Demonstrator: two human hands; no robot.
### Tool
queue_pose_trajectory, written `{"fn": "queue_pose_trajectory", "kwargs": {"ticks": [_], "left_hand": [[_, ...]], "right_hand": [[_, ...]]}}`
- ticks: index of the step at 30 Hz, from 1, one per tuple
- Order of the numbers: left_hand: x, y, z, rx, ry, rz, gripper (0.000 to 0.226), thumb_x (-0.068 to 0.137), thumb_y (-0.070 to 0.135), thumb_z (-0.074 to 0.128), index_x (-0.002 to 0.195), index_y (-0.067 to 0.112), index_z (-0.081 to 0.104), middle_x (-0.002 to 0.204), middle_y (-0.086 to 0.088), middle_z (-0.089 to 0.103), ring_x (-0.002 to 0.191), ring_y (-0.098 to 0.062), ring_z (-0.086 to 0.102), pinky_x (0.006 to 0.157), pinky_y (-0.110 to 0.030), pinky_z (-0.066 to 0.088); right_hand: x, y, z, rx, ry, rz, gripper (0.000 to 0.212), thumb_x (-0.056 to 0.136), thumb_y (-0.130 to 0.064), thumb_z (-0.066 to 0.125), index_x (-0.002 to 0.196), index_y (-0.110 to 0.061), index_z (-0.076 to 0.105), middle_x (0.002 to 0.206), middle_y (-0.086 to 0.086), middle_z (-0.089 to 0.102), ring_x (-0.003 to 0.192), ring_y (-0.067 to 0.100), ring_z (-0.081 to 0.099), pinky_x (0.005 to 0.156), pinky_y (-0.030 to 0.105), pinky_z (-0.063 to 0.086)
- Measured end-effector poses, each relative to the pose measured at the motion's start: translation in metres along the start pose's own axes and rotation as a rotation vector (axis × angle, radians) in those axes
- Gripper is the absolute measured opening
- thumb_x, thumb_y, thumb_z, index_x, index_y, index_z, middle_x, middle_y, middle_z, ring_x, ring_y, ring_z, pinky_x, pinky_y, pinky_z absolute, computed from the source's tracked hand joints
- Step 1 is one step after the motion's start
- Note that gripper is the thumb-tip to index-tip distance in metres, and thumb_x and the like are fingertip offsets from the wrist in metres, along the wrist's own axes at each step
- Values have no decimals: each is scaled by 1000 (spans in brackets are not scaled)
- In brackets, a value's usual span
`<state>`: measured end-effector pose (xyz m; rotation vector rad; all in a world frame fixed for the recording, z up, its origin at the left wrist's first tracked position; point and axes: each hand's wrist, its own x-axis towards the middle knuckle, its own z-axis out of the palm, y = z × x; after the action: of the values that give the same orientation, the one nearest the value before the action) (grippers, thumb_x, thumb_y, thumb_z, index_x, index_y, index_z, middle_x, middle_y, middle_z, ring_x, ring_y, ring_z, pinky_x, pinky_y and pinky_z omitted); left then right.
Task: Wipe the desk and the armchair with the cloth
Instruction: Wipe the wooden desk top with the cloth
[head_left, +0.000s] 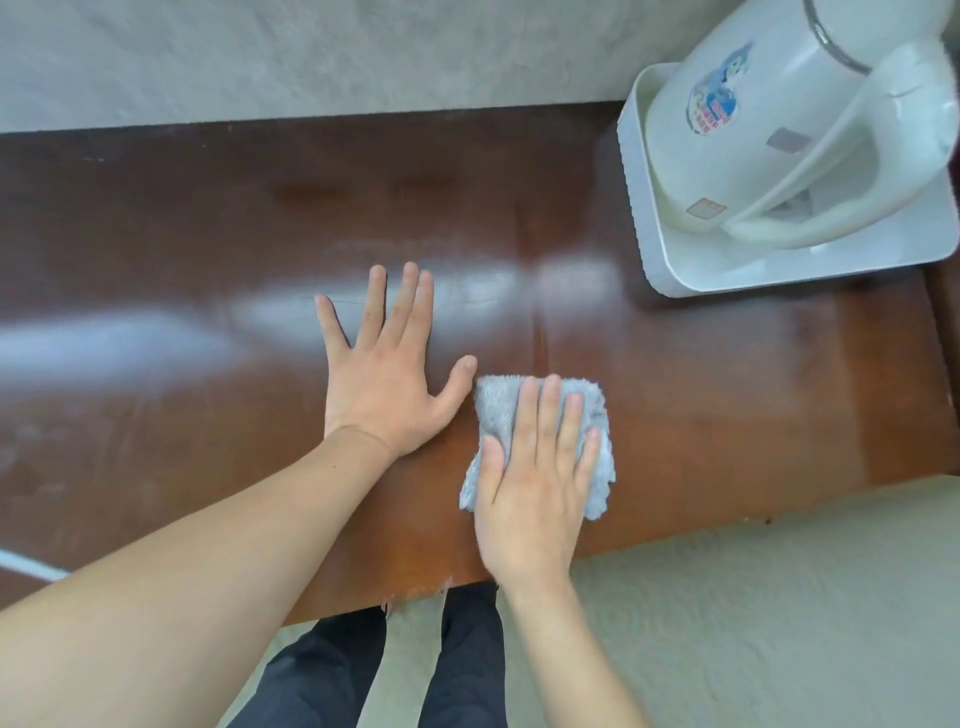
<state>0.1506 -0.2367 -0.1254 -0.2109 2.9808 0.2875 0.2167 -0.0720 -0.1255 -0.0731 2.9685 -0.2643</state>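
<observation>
Right hand: the right hand (535, 483) lies flat on the grey cloth (540, 441), 4 fingers straight and pressing it to the wood; it grasps nothing, it only pushes down.
Left hand: the left hand (387, 374) rests palm down on bare wood at 9 o'clock of the cloth, fingers spread and released, thumb tip just beside the cloth's near corner; it looks to be bracing.
Cloth: folded into a small pad, near the front edge of the desk (727, 405), about midway along the visible top.
Desk: dark brown, glossy, with pale glare streaks across the middle.
Other items: a white tray (779, 265) holding a white kettle (753, 140) sits at 1 o'clock of the cloth, well apart from it.
Step in hand: wiping the desk top, judging by the flat pressing hand; the armchair is not in view, so that part likely remains.
Next move: probably a sweep toward 12 or 3 o'clock, keeping even pressure, stopping short of the tray or lifting it to reach beneath.
</observation>
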Motion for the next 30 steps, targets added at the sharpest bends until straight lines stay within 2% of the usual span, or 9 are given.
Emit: {"fn": "queue_pose_trajectory", "kwargs": {"ticks": [3, 7, 10, 15, 17, 20, 23, 25, 30], "left_hand": [[-3, -3, -6, -225, 59, -10, 77, 93, 56, 32, 155, 12, 24, 160, -2, 36, 153, -23, 16, 120, -63, -1], [-9, -10, -15, -289, 41, 46, 76, 92, 53, 32, 156, 11, 27, 162, -7, 31, 154, -25, 14, 121, -60, 0], [-20, -31, -18, -158, 12, 124, 76, 94, 56, 31, 157, 13, 26, 164, -10, 25, 154, -29, 11, 122, -57, 6], [-60, -74, -20, 17, -33, 198, 80, 93, 59, 32, 158, 14, 24, 164, -10, 25, 153, -32, 13, 122, -55, 10], [-70, -88, -18, 30, -2, 174, 80, 92, 59, 34, 159, 16, 23, 164, -8, 26, 153, -32, 14, 122, -55, 10], [-79, -94, -12, 87, -36, 145, 81, 92, 63, 32, 159, 20, 20, 166, -9, 18, 153, -35, 10, 120, -59, 8], [-82, -93, -2, 155, -58, 147, 82, 92, 69, 25, 160, 24, 13, 168, -8, 9, 154, -35, 4, 120, -61, 6], [-80, -95, 3, 170, -41, 148, 82, 93, 70, 21, 160, 25, 11, 168, -8, 8, 154, -36, 4, 119, -62, 7], [-80, -93, 4, 154, -27, 157, 80, 94, 69, 18, 161, 25, 12, 168, -7, 8, 154, -34, 3, 120, -63, 7]], "right_hand": [[-64, -22, 15, 25, -42, 5, 62, 104, -43, 23, 157, -15, 10, 166, 3, 4, 152, 26, 3, 119, 54, 10], [-62, -25, 14, -23, -58, -77, 60, 104, -45, 22, 157, -17, 15, 165, 2, 10, 152, 24, 6, 120, 53, 12], [-13, -9, 3, -56, -47, -155, 60, 102, -45, 27, 156, -22, 18, 164, -1, 15, 152, 19, 7, 121, 50, 13], [73, -6, -11, -16, -9, 44, 59, 103, -45, 23, 156, -22, 15, 165, 0, 12, 152, 22, 5, 122, 49, 5], [74, -14, -10, 0, 5, 77, 60, 103, -45, 23, 157, -21, 11, 165, 1, 9, 152, 23, 2, 122, 50, 4], [16, -37, 3, 3, 37, 72, 61, 103, -45, 23, 157, -18, 13, 165, 3, 9, 152, 24, 3, 121, 51, 9], [-74, -69, 26, -7, 9, 20, 62, 104, -45, 22, 157, -17, 11, 166, 4, 5, 152, 26, 2, 121, 54, 9], [-103, -77, 33, -7, -25, -43, 62, 104, -46, 21, 157, -16, 11, 166, 4, 6, 152, 27, 4, 121, 55, 8], [-51, -43, 17, -79, -71, -305, 57, 105, -46, 19, 157, -21, 17, 165, -2, 13, 152, 20, 7, 121, 52, 15]]}}
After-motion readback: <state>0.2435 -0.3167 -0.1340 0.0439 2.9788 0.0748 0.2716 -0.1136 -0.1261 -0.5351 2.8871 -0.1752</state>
